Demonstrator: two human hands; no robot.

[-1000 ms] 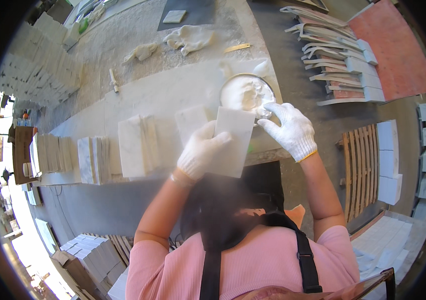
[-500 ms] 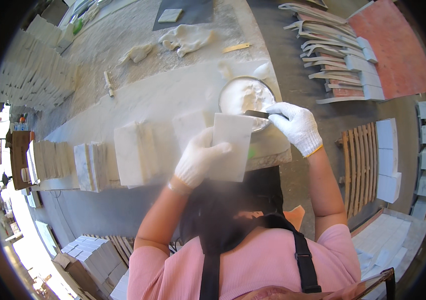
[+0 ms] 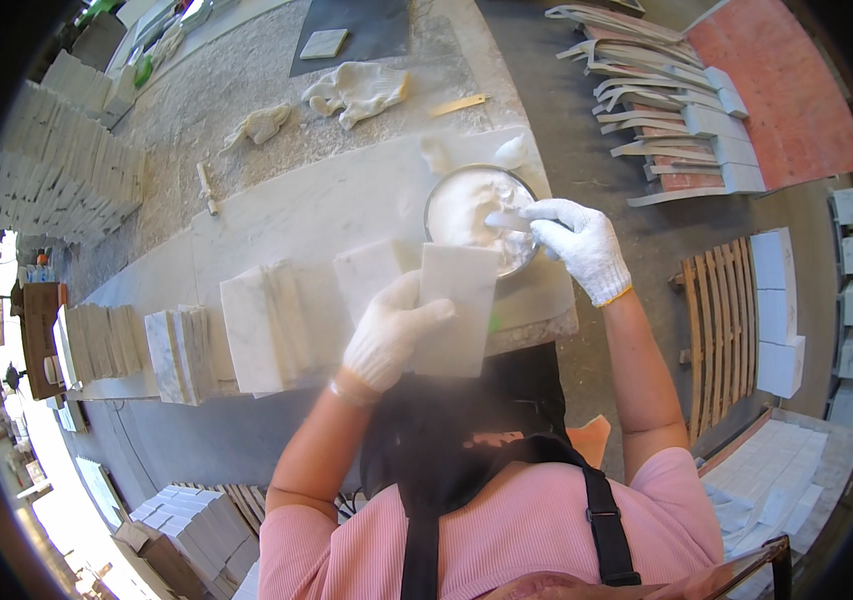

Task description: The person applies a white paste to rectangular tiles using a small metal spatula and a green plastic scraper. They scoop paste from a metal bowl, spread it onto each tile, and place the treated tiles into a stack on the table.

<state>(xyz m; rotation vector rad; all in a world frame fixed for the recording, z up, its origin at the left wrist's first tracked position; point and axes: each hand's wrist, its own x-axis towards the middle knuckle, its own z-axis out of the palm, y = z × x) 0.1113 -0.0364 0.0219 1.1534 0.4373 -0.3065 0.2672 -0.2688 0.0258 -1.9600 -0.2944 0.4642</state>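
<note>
My left hand (image 3: 393,335), in a white knit glove, grips a white rectangular stone tile (image 3: 458,312) and holds it up over the table's front edge. In my gloved right hand (image 3: 582,248) is a small putty knife (image 3: 509,221), its blade over the white paste (image 3: 466,208). That paste fills much of a round metal-rimmed bowl (image 3: 428,219) just beyond the tile. Another pale tile (image 3: 368,268) lies on the table behind my left hand. A stack of marble tiles (image 3: 258,325) stands to its left.
More upright tile stacks (image 3: 174,352) line the front edge on the left. Crumpled gloves (image 3: 361,92), a yellow strip (image 3: 459,105) and a white stick (image 3: 206,190) lie farther back. To the right are a wooden pallet (image 3: 721,345) and a red board (image 3: 776,95) beside white strips.
The putty knife has gone from beside the tile's upper edge to over the paste, its blade now showing pale instead of dark. The tile stays in my left hand.
</note>
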